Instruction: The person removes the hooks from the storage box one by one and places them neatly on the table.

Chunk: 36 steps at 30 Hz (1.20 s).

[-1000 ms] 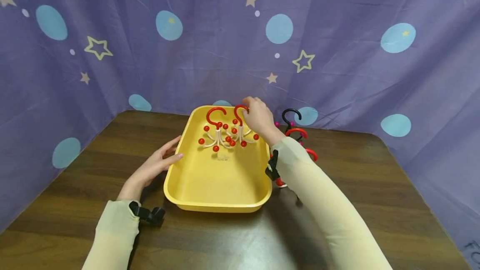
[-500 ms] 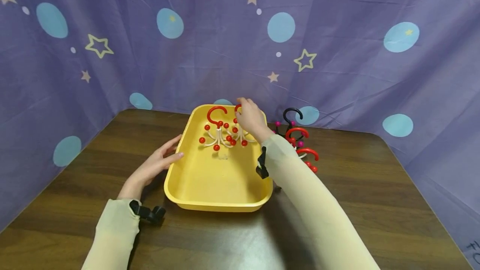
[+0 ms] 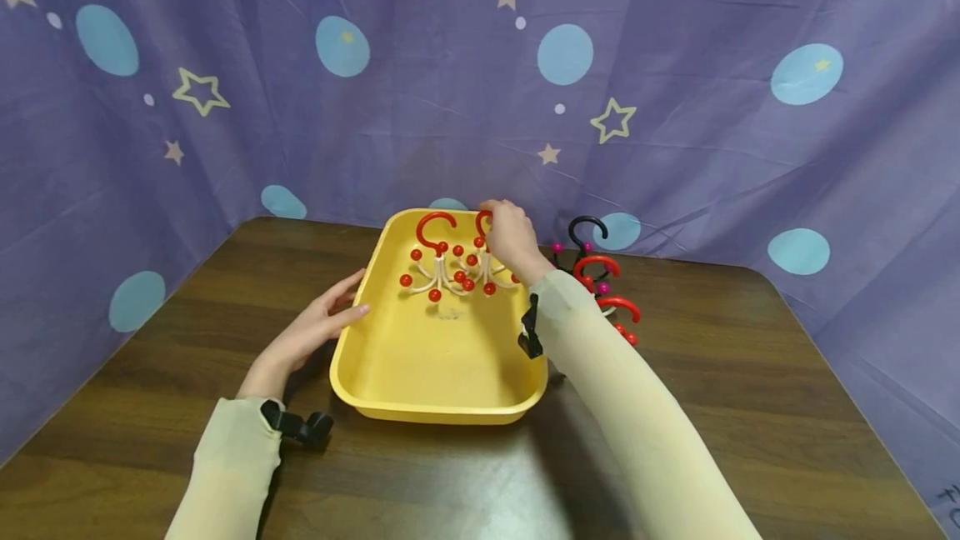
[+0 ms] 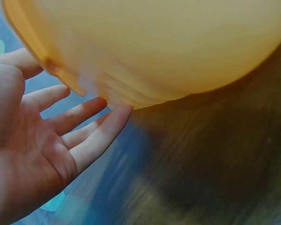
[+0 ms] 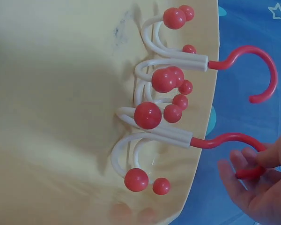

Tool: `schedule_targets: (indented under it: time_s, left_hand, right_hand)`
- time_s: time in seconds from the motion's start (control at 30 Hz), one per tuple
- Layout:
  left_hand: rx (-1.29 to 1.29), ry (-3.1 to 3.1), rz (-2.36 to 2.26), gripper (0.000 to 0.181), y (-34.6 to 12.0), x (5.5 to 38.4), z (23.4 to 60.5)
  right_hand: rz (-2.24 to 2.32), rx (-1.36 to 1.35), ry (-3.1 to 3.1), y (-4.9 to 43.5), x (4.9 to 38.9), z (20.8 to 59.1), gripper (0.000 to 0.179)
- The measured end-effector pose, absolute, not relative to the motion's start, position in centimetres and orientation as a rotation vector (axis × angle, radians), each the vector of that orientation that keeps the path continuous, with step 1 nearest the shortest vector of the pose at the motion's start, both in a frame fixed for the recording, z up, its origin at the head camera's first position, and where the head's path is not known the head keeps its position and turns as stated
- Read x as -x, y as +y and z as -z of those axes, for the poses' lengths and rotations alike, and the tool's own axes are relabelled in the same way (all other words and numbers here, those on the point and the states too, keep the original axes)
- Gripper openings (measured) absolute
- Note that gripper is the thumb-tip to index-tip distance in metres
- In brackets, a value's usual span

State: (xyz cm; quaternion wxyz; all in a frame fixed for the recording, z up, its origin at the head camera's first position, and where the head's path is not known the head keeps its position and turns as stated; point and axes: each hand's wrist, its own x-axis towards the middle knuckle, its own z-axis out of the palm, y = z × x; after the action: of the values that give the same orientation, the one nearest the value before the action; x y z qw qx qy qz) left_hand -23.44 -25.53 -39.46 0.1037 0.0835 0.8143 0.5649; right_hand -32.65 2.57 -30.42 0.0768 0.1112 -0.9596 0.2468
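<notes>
A yellow plastic tray (image 3: 442,365) lies on the wooden table. Two hook hangers, with red hooks and white curved arms tipped with red balls, stand upright side by side near its far end. My right hand (image 3: 513,236) pinches the end of the red hook on the right-hand hanger (image 5: 178,136). Beside it, touching or nearly so, the left-hand hanger (image 5: 192,62) stands free. At the tray's left side, my left hand (image 3: 311,325) has its thumb over the rim, while its other fingers lie against the outer wall, as the left wrist view shows.
Right of the tray stand more hook hangers: a black one (image 3: 587,227) with magenta balls and two with red hooks (image 3: 619,304), partly hidden by my right sleeve. A purple curtain (image 3: 450,140) with stars and dots hangs behind the table.
My right hand first shifts a little left, then slightly back right and down, staying at the right-hand hanger's hook. The left hand, the tray and the other hanger keep their places.
</notes>
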Motion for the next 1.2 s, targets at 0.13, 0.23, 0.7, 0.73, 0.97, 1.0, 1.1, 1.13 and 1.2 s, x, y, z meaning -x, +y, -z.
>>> schedule_targets:
  time_s: [0.13, 0.23, 0.7, 0.73, 0.97, 1.0, 1.1, 1.13, 1.2]
  left_hand:
    - [-0.247, 2.401, -1.665, 0.069, -25.6, 23.4, 39.4]
    - [-0.256, 2.397, -1.664, 0.068, -25.6, 23.4, 39.4]
    - [-0.269, 2.385, -1.675, 0.068, -25.6, 23.4, 39.4]
    - [-0.270, 2.386, -1.674, 0.068, -25.6, 23.4, 39.4]
    - [-0.271, 2.390, -1.671, 0.068, -25.5, 23.3, 39.3]
    - [-0.271, 2.389, -1.670, 0.068, -25.5, 23.3, 39.3]
    - [-0.269, 2.387, -1.671, 0.068, -25.5, 23.3, 39.3]
    - [-0.269, 2.388, -1.672, 0.068, -25.5, 23.3, 39.3]
    - [-0.270, 2.387, -1.673, 0.068, -25.6, 23.3, 39.4]
  right_hand:
    - [-0.864, -0.334, -2.872, 3.0, 32.7, 30.8, 0.051]
    - [-0.937, -0.331, -2.860, 3.3, 32.8, 31.0, 0.054]
    - [-1.004, -0.340, -2.841, 3.9, 32.6, 29.8, 0.050]
    - [-0.996, -0.348, -2.835, 4.0, 32.6, 29.7, 0.050]
    - [-0.994, -0.374, -2.824, 4.2, 32.2, 28.5, 0.049]
    - [-0.988, -0.379, -2.823, 4.3, 32.2, 28.4, 0.049]
    - [-0.969, -0.402, -2.818, 4.4, 32.2, 28.2, 0.047]
    - [-0.955, -0.410, -2.813, 4.4, 32.2, 28.1, 0.047]
    - [-0.935, -0.423, -2.805, 4.4, 32.2, 27.9, 0.047]
